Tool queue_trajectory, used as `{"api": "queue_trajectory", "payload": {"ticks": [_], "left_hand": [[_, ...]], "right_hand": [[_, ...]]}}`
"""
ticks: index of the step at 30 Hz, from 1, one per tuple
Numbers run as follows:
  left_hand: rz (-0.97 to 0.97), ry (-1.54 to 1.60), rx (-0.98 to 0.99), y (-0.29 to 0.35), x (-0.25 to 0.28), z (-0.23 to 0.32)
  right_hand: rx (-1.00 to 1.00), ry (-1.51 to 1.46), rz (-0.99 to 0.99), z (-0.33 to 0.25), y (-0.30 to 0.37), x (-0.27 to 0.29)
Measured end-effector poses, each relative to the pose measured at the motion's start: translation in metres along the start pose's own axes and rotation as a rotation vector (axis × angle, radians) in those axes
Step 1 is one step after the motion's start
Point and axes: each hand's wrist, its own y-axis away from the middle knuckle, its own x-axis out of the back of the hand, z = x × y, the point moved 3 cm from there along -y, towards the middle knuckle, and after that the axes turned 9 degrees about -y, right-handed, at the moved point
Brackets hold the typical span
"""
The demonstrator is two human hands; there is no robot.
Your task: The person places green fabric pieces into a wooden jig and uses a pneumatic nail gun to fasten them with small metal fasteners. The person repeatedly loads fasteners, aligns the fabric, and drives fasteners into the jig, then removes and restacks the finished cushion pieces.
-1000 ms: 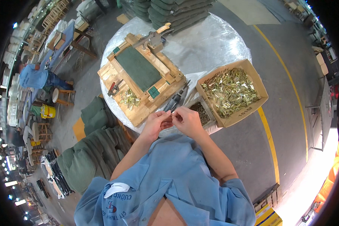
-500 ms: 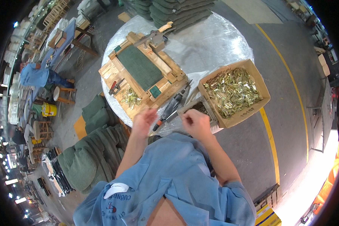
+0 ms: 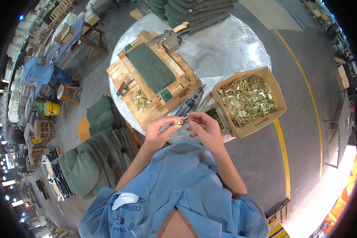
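Close in front of my body, my left hand (image 3: 159, 133) pinches a small brass-coloured metal fitting (image 3: 178, 122) with dark holes in its face. My right hand (image 3: 207, 132) is beside it, thumb and fingers closed on a small dark piece (image 3: 186, 118), too small to name, near the fitting's edge. Behind the hands a power drill (image 3: 186, 106) lies on the round wrapped table. Left of it stands a wooden jig (image 3: 178, 99) holding a green panel (image 3: 150, 67); a pile of brass-coloured fittings (image 3: 140, 101) lies on its near left corner.
A cardboard box (image 3: 261, 123) full of brass-coloured fittings stands right of my hands, with a smaller box (image 3: 222, 113) of tiny parts against it. Green cushions (image 3: 93, 162) are stacked at left, more green pieces (image 3: 198, 14) at the back. A person (image 3: 39, 71) works far left.
My hands have come together in front of me, and the fitting now shows between my left fingers. My right hand has left the small parts box with a dark piece.
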Motion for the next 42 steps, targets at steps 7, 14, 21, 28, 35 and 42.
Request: {"api": "queue_trajectory", "payload": {"ticks": [7, 14, 21, 28, 35, 42], "left_hand": [[-0.052, -0.492, -0.388, -0.012, 0.001, 0.034], [-0.101, -0.590, -0.494, -0.015, 0.004, 0.038], [-0.127, -0.712, -0.642, -0.015, 0.005, 0.049], [-0.209, -0.866, -0.700, -0.021, 0.012, 0.058], [-0.082, -0.547, -1.007, -0.015, 0.013, 0.124], [-0.062, -0.499, -0.388, -0.035, 0.010, 0.061]], "right_hand": [[0.062, 0.167, -0.063, -0.015, 0.002, -0.007], [0.080, 0.219, -0.107, -0.009, -0.004, -0.006], [0.151, 0.430, -0.050, -0.017, 0.004, -0.015], [0.202, 0.405, 0.062, -0.011, 0.004, -0.018], [0.262, 0.855, 0.252, 0.056, -0.008, 0.057], [0.197, 0.441, 0.402, 0.031, 0.016, 0.043]]}}
